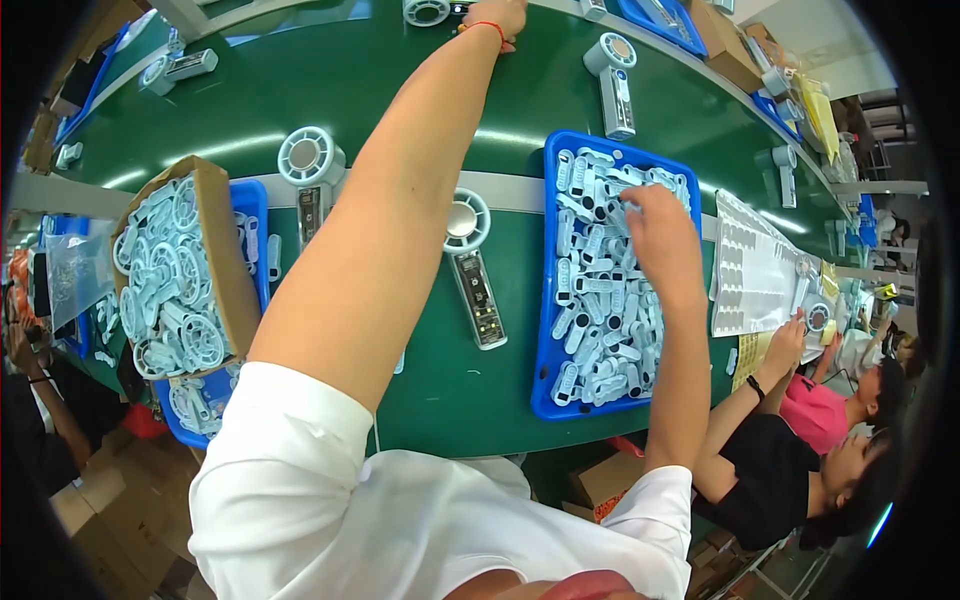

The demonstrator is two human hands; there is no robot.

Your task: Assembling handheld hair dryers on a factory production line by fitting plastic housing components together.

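Note:
My left arm stretches far across the green table. At the top edge my left hand is closed around the handle end of a handheld fan, its fingers partly cut off by the picture's edge. My right hand is over a blue tray filled with small light-blue plastic parts. Its fingers are bent and drawn together among the parts; what they pinch, if anything, is hidden. Between my arms lies a handheld fan with its handle open, circuit board showing. Another open fan lies left of my forearm, partly covered by it.
At left, a cardboard box of light-blue fan covers stands on a blue tray. More fans lie beyond, including one at the far right. White sheets lie right of the parts tray. Co-workers sit close on the right.

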